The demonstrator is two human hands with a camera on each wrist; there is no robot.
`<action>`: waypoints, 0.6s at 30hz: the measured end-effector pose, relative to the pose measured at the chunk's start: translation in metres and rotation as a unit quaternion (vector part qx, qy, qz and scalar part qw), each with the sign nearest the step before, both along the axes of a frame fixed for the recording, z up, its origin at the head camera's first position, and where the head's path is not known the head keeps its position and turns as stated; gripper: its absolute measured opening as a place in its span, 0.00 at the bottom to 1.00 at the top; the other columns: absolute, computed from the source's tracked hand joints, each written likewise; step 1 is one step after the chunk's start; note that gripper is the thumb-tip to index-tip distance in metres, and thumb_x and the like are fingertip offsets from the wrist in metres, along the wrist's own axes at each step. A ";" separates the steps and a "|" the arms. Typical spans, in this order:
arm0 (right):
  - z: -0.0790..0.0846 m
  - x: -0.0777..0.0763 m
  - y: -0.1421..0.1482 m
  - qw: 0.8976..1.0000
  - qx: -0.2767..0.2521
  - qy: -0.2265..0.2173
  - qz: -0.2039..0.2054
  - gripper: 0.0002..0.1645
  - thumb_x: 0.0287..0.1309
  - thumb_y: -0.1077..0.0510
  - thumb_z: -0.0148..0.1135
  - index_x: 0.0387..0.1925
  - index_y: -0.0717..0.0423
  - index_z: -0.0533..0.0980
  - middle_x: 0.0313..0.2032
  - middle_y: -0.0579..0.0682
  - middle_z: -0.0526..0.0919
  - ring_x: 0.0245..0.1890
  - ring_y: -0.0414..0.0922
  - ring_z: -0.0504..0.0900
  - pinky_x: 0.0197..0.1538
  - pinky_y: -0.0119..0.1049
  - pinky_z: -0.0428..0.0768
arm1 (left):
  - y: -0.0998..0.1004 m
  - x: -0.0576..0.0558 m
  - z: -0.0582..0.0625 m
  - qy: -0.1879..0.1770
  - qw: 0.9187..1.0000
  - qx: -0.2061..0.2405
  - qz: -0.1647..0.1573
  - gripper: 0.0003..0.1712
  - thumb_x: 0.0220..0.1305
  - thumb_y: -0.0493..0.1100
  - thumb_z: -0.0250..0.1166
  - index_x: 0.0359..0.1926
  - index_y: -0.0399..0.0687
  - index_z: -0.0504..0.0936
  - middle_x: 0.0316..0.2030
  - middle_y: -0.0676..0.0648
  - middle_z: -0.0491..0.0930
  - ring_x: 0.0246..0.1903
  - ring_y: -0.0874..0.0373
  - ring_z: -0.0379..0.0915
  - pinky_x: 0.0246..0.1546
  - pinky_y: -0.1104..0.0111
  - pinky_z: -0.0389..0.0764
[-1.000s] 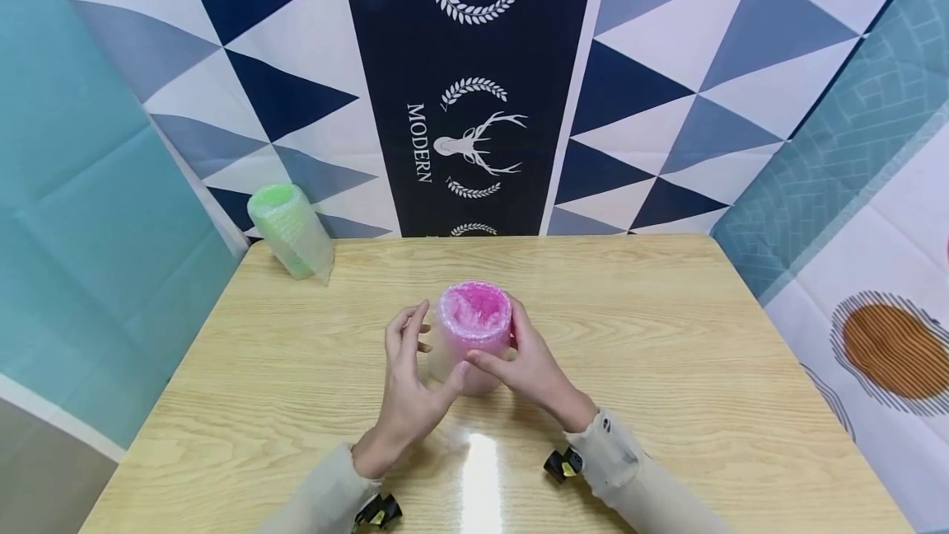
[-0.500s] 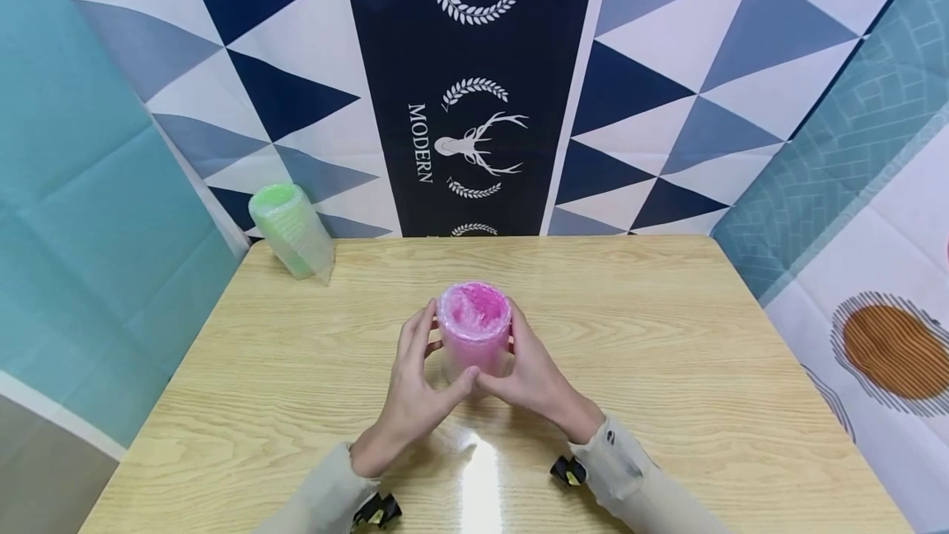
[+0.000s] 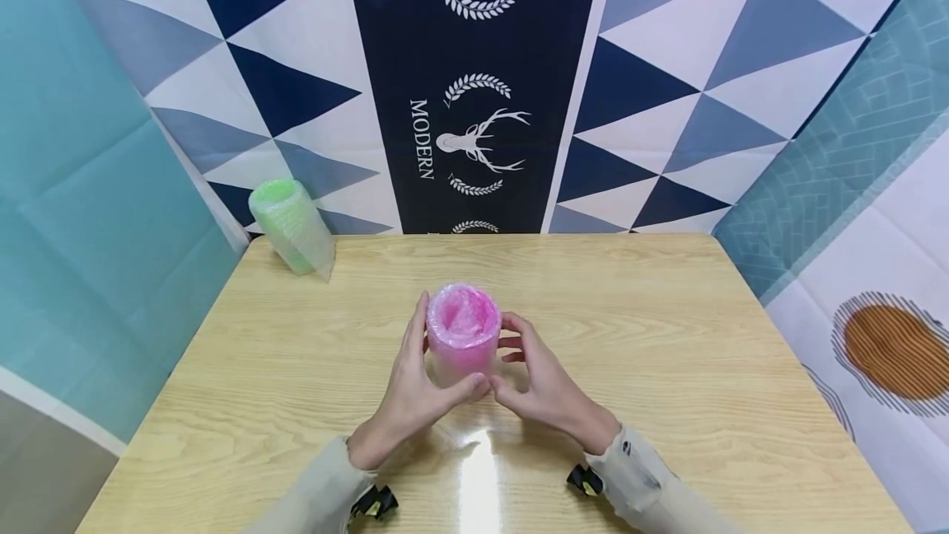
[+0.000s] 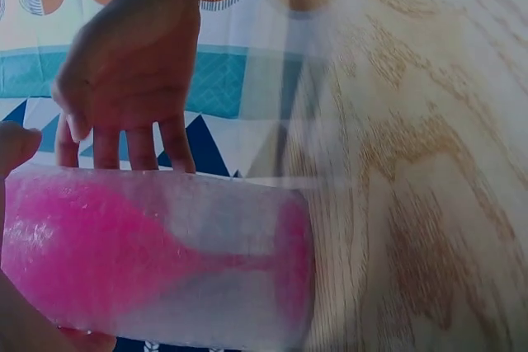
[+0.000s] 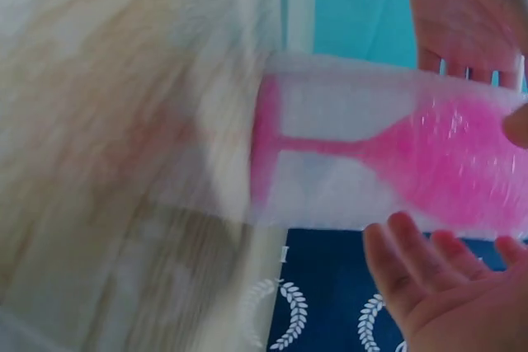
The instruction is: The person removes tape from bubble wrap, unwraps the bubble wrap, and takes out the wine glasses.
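A pink wine glass (image 3: 465,328), wrapped in clear bubble wrap, is upright near the middle of the table. Its bowl, thin stem and round foot show through the wrap in the left wrist view (image 4: 99,245). My left hand (image 3: 411,390) holds its left side, thumb across the front and fingers round the far side. Just to the right is my right hand (image 3: 552,390), its fingers spread and loosely bent beside the wrap; in the right wrist view its fingers (image 5: 412,253) hold nothing. Whether its fingertips touch the wrap, I cannot tell.
A wrapped green glass (image 3: 292,225) stands at the table's far left corner. The wooden table (image 3: 630,311) meets a patterned cloth backdrop (image 3: 474,64) behind, with more cloth at both sides.
The left hand has closed in on the wrapped glass, which has shifted slightly left and turned a little. The right hand has loosened and drawn back to the right.
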State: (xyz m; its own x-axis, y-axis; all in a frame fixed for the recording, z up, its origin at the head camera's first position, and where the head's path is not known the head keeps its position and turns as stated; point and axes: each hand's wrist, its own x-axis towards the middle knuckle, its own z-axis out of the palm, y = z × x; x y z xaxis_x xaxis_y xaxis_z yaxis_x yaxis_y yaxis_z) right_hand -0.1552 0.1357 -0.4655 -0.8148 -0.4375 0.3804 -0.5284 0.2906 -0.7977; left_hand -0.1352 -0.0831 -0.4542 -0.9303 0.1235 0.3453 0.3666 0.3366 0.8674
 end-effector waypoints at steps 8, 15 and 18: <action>-0.001 0.000 0.006 0.998 0.008 0.057 0.009 0.40 0.57 0.63 0.67 0.70 0.56 0.64 0.63 0.54 0.77 0.55 0.51 0.83 0.53 0.46 0.86 | -0.002 -0.003 -0.001 -0.018 0.999 0.040 -0.010 0.73 0.45 0.46 0.85 0.82 0.57 0.44 0.75 0.41 0.62 0.72 0.44 0.63 0.71 0.44 0.68; 0.011 -0.004 0.011 0.993 0.030 0.112 -0.004 0.31 0.61 0.60 0.66 0.65 0.58 0.71 0.57 0.52 0.81 0.55 0.50 0.82 0.52 0.43 0.87 | -0.005 -0.005 0.000 -0.009 0.999 0.041 -0.015 0.68 0.45 0.43 0.85 0.80 0.56 0.49 0.72 0.43 0.67 0.70 0.46 0.67 0.69 0.46 0.72; 0.018 -0.007 0.013 0.991 0.040 0.129 -0.006 0.30 0.60 0.60 0.67 0.64 0.58 0.73 0.56 0.52 0.82 0.56 0.49 0.81 0.53 0.42 0.87 | -0.006 -0.006 0.000 -0.009 0.999 0.034 -0.016 0.68 0.45 0.43 0.85 0.80 0.55 0.49 0.71 0.43 0.67 0.70 0.46 0.68 0.69 0.47 0.73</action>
